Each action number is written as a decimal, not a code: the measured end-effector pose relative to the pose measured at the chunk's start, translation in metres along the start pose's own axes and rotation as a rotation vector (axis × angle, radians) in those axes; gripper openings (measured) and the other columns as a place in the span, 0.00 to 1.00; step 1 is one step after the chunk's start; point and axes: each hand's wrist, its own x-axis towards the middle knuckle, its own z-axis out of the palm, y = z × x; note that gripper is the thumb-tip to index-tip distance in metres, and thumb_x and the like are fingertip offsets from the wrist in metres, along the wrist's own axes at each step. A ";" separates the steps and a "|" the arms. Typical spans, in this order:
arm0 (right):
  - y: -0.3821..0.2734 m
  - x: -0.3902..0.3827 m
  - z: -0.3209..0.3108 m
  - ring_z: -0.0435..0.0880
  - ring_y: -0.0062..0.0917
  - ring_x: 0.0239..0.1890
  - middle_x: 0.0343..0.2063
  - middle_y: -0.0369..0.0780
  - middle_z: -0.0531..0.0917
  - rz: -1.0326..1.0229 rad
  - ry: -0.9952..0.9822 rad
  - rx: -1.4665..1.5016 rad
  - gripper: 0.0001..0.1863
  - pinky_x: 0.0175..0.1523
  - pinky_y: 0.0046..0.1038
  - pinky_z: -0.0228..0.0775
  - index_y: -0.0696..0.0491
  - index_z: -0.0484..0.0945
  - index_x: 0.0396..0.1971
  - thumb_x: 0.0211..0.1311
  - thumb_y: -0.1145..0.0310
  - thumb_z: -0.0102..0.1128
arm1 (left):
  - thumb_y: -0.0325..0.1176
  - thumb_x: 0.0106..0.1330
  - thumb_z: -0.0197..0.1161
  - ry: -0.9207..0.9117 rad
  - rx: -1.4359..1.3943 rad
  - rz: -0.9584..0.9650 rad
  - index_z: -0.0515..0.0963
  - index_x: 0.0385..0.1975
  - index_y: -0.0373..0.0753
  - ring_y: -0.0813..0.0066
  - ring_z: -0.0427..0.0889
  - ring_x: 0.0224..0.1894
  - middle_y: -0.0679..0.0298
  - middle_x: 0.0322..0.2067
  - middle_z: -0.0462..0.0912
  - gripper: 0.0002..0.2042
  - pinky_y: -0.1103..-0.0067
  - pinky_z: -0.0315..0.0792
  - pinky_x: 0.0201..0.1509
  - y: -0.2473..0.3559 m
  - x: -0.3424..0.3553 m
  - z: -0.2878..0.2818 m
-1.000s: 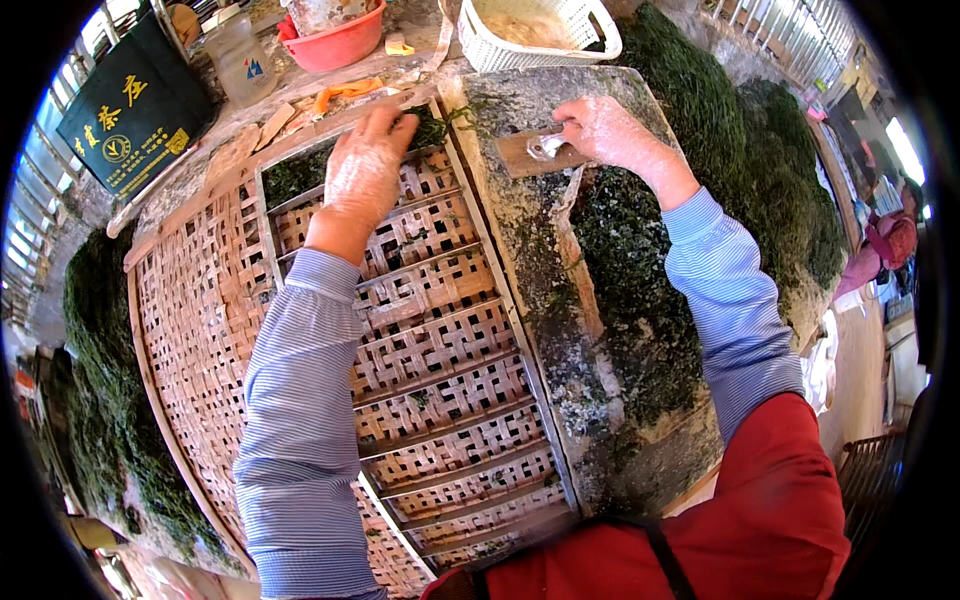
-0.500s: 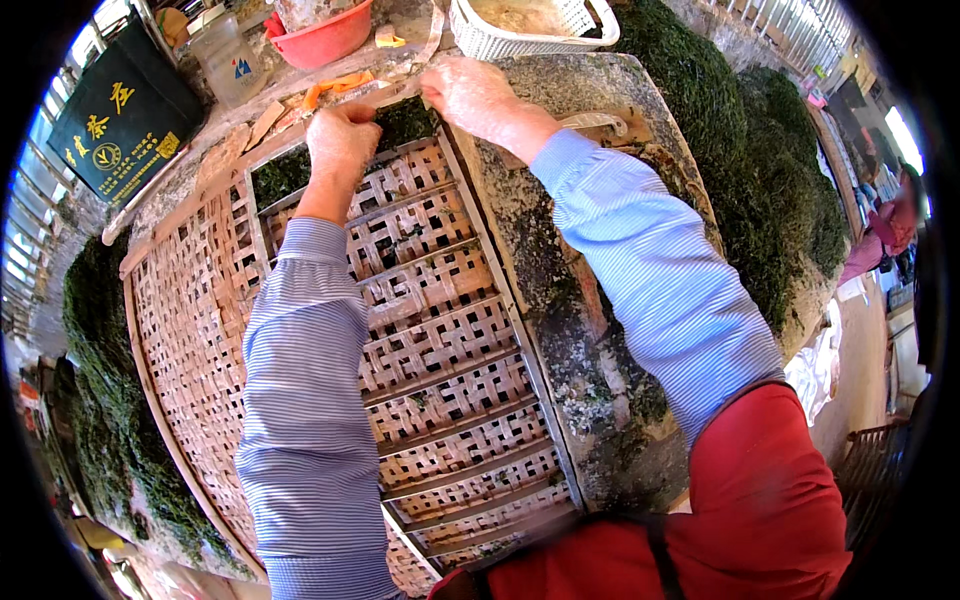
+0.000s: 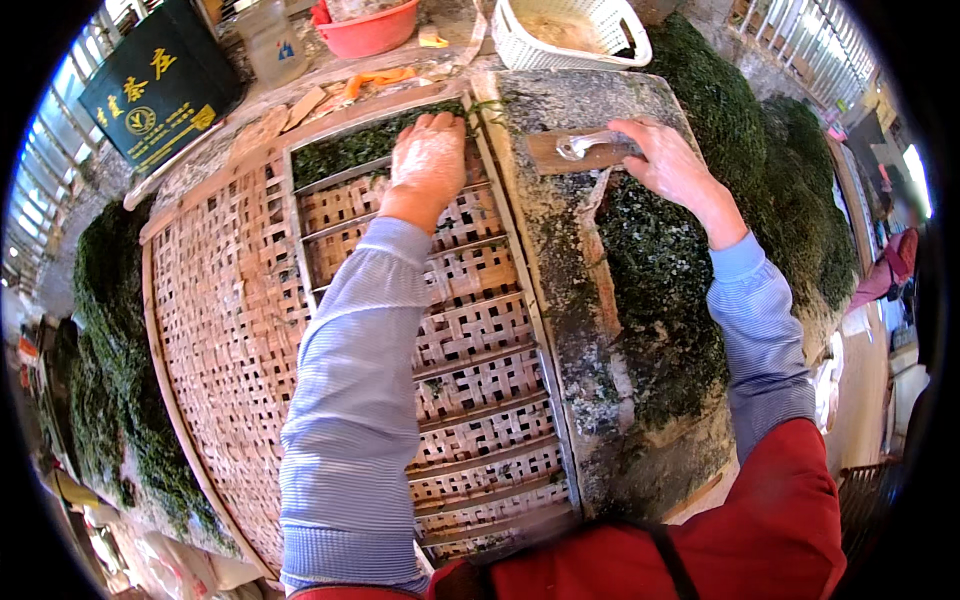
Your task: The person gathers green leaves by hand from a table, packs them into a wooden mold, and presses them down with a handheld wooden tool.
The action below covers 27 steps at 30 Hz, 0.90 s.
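My left hand (image 3: pixel 428 160) is at the top compartment of a slatted metal frame (image 3: pixel 538 340), its fingers curled into dark green seaweed (image 3: pixel 335 150); their tips are hidden. The frame lies over a woven bamboo mat (image 3: pixel 215 330). On a weathered board (image 3: pixel 640 460) to the right, my right hand (image 3: pixel 655 165) grips a small wooden tool with a pale handle (image 3: pixel 550 155). Chopped seaweed (image 3: pixel 655 290) is spread below it on the board, beside a narrow strip of wood.
Seaweed heaps lie left (image 3: pixel 110 330) and right (image 3: pixel 795 200). Behind are a dark green bag (image 3: pixel 155 85), a clear jug (image 3: pixel 268 50), a red basin (image 3: pixel 370 35), an orange cloth (image 3: pixel 375 80) and a white basket (image 3: pixel 555 30). Another person (image 3: pixel 890 265) is at far right.
Half a second ago my right hand was beside my left at the frame's top; it has moved right, back onto the wooden tool. My left hand has shifted slightly.
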 end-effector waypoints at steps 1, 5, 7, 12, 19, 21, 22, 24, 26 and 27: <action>-0.013 0.003 -0.008 0.77 0.41 0.43 0.40 0.45 0.77 0.073 -0.069 0.088 0.15 0.48 0.36 0.70 0.56 0.74 0.42 0.53 0.71 0.58 | 0.29 0.52 0.57 -0.038 0.011 -0.027 0.74 0.43 0.38 0.63 0.71 0.52 0.59 0.44 0.75 0.16 0.69 0.65 0.56 -0.002 -0.002 -0.004; -0.006 0.024 0.009 0.77 0.35 0.39 0.35 0.44 0.77 0.015 -0.067 0.069 0.13 0.44 0.36 0.73 0.52 0.74 0.41 0.54 0.70 0.58 | 0.22 0.47 0.56 -0.167 -0.395 -0.024 0.73 0.48 0.39 0.60 0.73 0.52 0.55 0.47 0.75 0.23 0.70 0.65 0.58 -0.038 -0.006 -0.025; -0.004 0.024 0.009 0.78 0.29 0.38 0.35 0.42 0.77 -0.038 0.059 -0.031 0.11 0.42 0.33 0.74 0.51 0.75 0.40 0.56 0.69 0.57 | 0.19 0.46 0.54 -0.094 -0.176 -0.144 0.74 0.49 0.41 0.61 0.74 0.52 0.55 0.48 0.76 0.25 0.71 0.65 0.59 -0.036 -0.018 -0.055; -0.043 0.070 0.014 0.78 0.23 0.22 0.20 0.39 0.78 0.069 0.352 -0.006 0.09 0.31 0.29 0.77 0.48 0.77 0.37 0.63 0.63 0.50 | 0.13 0.43 0.51 -0.008 -0.012 -0.162 0.75 0.46 0.39 0.61 0.71 0.54 0.59 0.50 0.74 0.26 0.71 0.64 0.59 -0.067 -0.062 -0.054; -0.049 0.089 0.023 0.83 0.30 0.29 0.26 0.46 0.82 0.384 0.613 0.490 0.13 0.36 0.30 0.74 0.59 0.77 0.38 0.55 0.67 0.58 | 0.15 0.47 0.50 -0.012 -0.084 0.194 0.62 0.60 0.46 0.67 0.52 0.67 0.66 0.63 0.58 0.34 0.70 0.51 0.67 0.002 -0.002 -0.016; -0.042 0.089 0.021 0.83 0.28 0.30 0.26 0.45 0.83 0.401 0.630 0.468 0.13 0.37 0.28 0.74 0.58 0.78 0.37 0.53 0.67 0.60 | 0.23 0.60 0.41 -0.099 -0.098 0.049 0.61 0.60 0.49 0.71 0.50 0.68 0.69 0.65 0.55 0.26 0.70 0.46 0.69 0.017 0.009 -0.006; -0.038 0.084 0.016 0.83 0.27 0.29 0.26 0.44 0.83 0.418 0.594 0.457 0.13 0.37 0.28 0.74 0.58 0.78 0.37 0.53 0.68 0.60 | 0.24 0.61 0.42 -0.070 -0.107 -0.036 0.63 0.60 0.48 0.71 0.50 0.68 0.69 0.64 0.56 0.25 0.70 0.46 0.69 0.021 0.010 0.004; -0.031 0.071 0.005 0.82 0.26 0.28 0.25 0.43 0.83 0.460 0.528 0.436 0.12 0.37 0.27 0.74 0.57 0.79 0.37 0.53 0.68 0.60 | 0.26 0.58 0.48 0.021 -0.213 -0.151 0.69 0.54 0.46 0.68 0.58 0.65 0.64 0.60 0.64 0.22 0.71 0.52 0.66 0.024 0.008 0.009; -0.020 0.058 0.005 0.81 0.24 0.26 0.24 0.42 0.82 0.457 0.551 0.494 0.11 0.35 0.26 0.73 0.57 0.79 0.36 0.53 0.69 0.59 | 0.29 0.49 0.61 0.016 -0.654 -0.346 0.78 0.42 0.41 0.61 0.70 0.55 0.57 0.49 0.74 0.17 0.73 0.65 0.57 0.018 0.015 0.003; -0.018 0.053 0.006 0.81 0.24 0.26 0.24 0.42 0.82 0.462 0.556 0.502 0.11 0.35 0.26 0.73 0.57 0.79 0.35 0.53 0.69 0.59 | 0.30 0.49 0.61 0.057 -0.701 -0.387 0.79 0.40 0.41 0.60 0.70 0.53 0.55 0.48 0.75 0.15 0.72 0.65 0.56 0.016 0.017 0.000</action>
